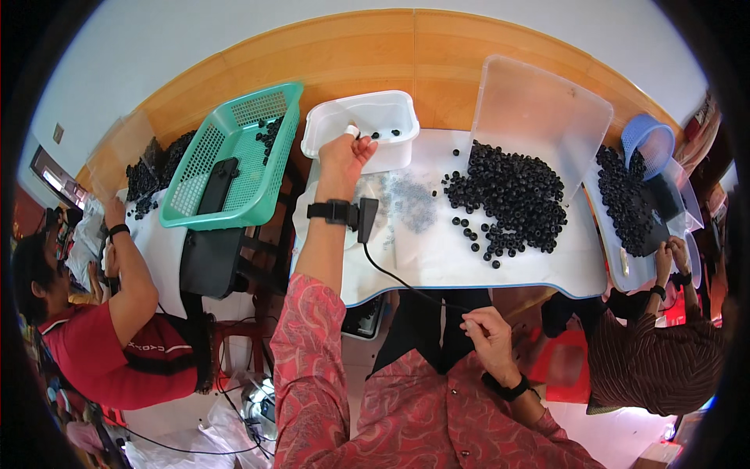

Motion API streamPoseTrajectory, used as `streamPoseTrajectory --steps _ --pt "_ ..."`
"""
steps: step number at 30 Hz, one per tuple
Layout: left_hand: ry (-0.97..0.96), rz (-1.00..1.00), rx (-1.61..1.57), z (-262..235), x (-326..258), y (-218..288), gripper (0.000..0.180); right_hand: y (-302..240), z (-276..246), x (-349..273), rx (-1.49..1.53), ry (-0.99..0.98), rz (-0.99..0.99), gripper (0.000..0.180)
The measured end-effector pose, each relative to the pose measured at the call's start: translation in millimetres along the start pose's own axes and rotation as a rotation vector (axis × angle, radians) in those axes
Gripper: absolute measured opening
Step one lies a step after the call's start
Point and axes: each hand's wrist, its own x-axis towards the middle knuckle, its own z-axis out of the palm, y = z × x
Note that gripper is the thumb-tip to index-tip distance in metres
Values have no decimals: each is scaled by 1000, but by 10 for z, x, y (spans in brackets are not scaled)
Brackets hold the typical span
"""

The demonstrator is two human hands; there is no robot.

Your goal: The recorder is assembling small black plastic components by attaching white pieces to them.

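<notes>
My left hand (345,158) reaches over the near rim of a white plastic tub (398,156), palm partly turned up. One digit with a white covering on its tip points into the tub, and the other fingers curl loosely apart from it. A few small black ring-shaped parts (396,133) lie inside. Over my lap, below the table edge, my right hand (492,340) is closed with thumb and forefinger pinched; what they hold, if anything, is too small to make out. A black cable (398,275) runs from my left wrist device (366,219) towards the right hand.
A large heap of black rings (516,195) spills from a tipped clear bin (543,109) onto the white table (437,270). At left stands a green basket (269,187) holding black parts and a dark slab. Co-workers sit left (125,336) and right (656,352); a blue basket (652,141) lies tilted.
</notes>
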Motion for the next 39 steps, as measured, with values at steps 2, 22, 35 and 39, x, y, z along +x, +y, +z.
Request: streamPoseTrajectory --steps 2,22,35,39 --pt "5 -36 -74 52 151 38 22 13 -12 -3 19 12 6 11" --pt "-107 105 90 178 110 -99 42 179 -20 -98 -108 -52 -42 10" --pt "-525 691 278 592 -2405 360 37 21 57 -159 -34 -115 -90 11" --pt "-660 961 198 431 -3106 702 20 -142 85 -115 -8 -126 -146 13"
